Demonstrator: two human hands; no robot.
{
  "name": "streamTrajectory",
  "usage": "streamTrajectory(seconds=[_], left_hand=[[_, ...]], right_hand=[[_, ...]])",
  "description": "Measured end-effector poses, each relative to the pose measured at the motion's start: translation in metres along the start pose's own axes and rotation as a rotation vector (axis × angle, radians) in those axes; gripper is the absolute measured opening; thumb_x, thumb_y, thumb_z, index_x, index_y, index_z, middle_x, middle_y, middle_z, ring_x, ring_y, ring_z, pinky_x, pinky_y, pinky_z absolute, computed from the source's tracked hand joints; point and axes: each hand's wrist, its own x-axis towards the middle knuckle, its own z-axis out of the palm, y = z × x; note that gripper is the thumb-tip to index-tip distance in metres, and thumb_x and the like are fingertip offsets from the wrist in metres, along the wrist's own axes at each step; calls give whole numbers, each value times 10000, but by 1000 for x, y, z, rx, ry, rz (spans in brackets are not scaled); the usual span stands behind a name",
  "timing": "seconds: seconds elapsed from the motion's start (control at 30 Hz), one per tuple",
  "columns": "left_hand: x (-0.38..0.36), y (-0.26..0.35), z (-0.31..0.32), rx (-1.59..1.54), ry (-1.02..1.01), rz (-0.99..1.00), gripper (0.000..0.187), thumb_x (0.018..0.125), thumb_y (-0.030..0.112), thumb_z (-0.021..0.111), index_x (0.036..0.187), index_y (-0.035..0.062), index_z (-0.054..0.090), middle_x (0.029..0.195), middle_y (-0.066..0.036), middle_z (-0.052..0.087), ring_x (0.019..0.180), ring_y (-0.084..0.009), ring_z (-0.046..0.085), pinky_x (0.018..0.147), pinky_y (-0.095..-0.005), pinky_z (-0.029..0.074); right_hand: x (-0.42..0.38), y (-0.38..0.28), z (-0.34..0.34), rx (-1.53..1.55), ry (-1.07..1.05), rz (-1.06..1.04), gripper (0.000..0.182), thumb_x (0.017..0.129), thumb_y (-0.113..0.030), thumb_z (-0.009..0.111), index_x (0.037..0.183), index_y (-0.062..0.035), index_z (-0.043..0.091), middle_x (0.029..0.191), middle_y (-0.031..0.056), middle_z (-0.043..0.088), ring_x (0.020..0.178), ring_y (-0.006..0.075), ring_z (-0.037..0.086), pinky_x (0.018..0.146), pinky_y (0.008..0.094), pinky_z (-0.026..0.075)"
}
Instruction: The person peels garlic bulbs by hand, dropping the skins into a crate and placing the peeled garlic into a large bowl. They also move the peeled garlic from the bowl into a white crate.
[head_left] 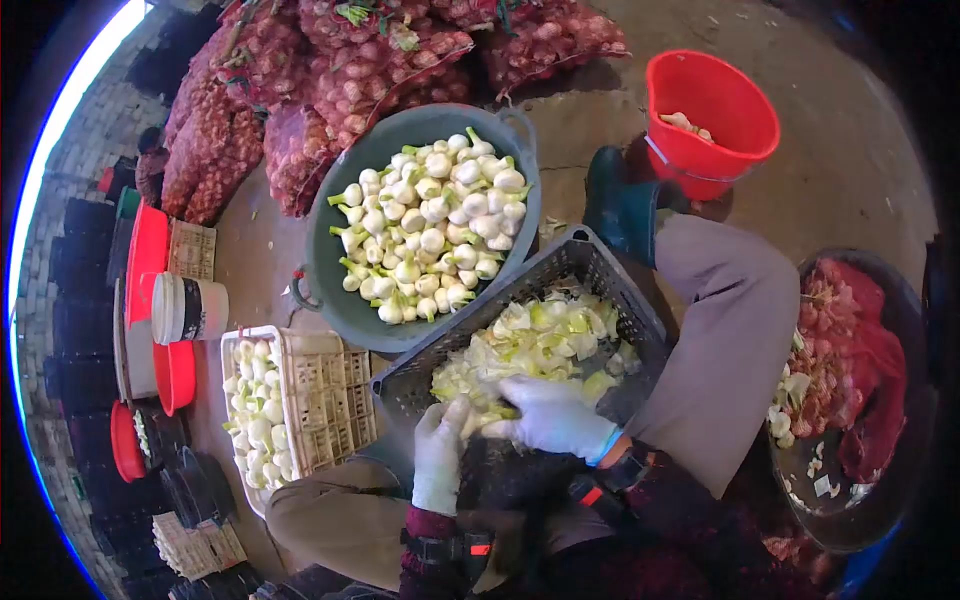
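Observation:
My left hand (441, 450), in a white glove, is closed with its fingertips at a pale bulb (497, 428) over the near edge of the black crate (625, 285). My right hand (555, 412), also gloved in white, is bent round the same spot from the right, its fingers closed and partly hidden. What the fingers grip is small and hard to make out. Loose pale green peelings (540, 335) lie in the crate under and beyond both hands. Just past the crate a grey-green tub (345, 165) holds many peeled white bulbs with short green stems.
A white basket (330, 400) of bulbs stands at left, beside a white bucket (200, 308) and red basins (147, 255). Net sacks (350, 60) lie at the back. A red bucket (710, 120) is back right; a dark basin (830, 530) with a red net stands at right.

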Motion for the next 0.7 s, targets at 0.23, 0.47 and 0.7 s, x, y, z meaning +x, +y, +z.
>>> streamTrajectory(seconds=[0.23,0.47,0.7], left_hand=[[11,-6,-7,-114,-183,61,473,867,297,686,1163,-55,579,910,-48,632,719,-92,557,645,-206,443],[4,-8,2,-191,-144,118,515,854,205,680,1237,-103,524,1141,-112,604,998,-175,584,909,-287,447],[7,-20,-5,-655,-250,125,614,857,333,694,1295,-37,474,1099,-100,586,985,-217,583,879,-310,471]], right_hand=[[12,14,24,834,-136,540,337,876,-298,660,1009,11,636,809,85,686,781,248,650,697,400,495],[19,12,32,745,-42,429,324,904,-302,634,982,13,619,745,130,652,654,277,622,596,396,472],[23,19,38,124,227,520,270,872,-271,611,934,-10,589,799,217,614,760,391,612,638,470,463]])
